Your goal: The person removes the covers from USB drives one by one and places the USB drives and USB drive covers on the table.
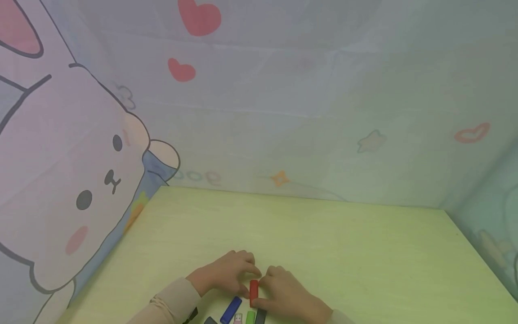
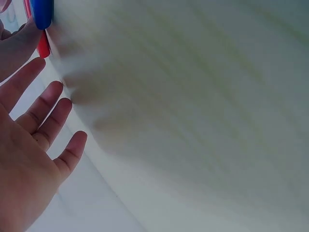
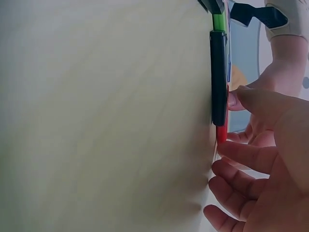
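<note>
While the red stick (image 1: 253, 293) lies between your hands, its long way pointing away from you | your right hand (image 1: 288, 294) is nearer, pinching its ends | your left hand (image 1: 227, 272) has fingers spread beside it

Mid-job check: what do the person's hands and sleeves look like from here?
The left hand and right hand are both ungloved. The left sleeve is pale beige, with a dark strap-like piece at its cuff. The right sleeve looks similarly pale, though little of it shows.
</note>
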Demonstrator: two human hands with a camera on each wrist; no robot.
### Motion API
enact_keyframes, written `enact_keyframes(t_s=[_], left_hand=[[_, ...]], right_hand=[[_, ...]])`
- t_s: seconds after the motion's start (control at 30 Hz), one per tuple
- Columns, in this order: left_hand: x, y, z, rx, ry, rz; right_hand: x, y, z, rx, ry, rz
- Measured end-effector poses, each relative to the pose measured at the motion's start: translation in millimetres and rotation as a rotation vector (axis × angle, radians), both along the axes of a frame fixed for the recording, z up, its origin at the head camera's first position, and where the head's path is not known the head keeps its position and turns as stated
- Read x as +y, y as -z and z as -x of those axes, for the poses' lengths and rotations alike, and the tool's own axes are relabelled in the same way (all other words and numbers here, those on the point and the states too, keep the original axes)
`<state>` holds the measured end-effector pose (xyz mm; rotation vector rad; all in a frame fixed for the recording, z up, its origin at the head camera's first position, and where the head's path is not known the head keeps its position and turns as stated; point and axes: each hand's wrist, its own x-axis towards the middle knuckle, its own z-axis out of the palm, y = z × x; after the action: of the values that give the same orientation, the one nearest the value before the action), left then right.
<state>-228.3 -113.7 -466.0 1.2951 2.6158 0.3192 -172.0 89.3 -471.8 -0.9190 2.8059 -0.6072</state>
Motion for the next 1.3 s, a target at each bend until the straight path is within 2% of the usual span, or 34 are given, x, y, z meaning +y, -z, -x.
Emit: enact_keyframes(t_s=[0.17, 0.37, 0.73, 0.93, 1.3], left_hand=[[-0.7, 2.9, 0.2, -0.013, -0.016, -0.027], [-0.2, -0.2, -2.8, -0.042, -0.044, -0.050], [0.1, 0.8, -3.9, -0.027, -0.015, -0.119], [0.2, -0.1, -4.0, -0.050, -0.030, -0.123], [1.3, 0.5, -5.2, -0.014, -0.012, -0.137]], right_hand=[[-0.9, 0.7, 1.7, 0.007, -0.004, 0.006], [-0.9, 5.2, 5.0, -0.022, 0.000, 0.030], [-4.7, 13.5, 7.5, -0.099, 0.040, 0.108], [-5.4, 17.3, 8.1, -0.085, 0.045, 0.127], [-3.4, 18.1, 12.1, -0.092, 0.029, 0.162]])
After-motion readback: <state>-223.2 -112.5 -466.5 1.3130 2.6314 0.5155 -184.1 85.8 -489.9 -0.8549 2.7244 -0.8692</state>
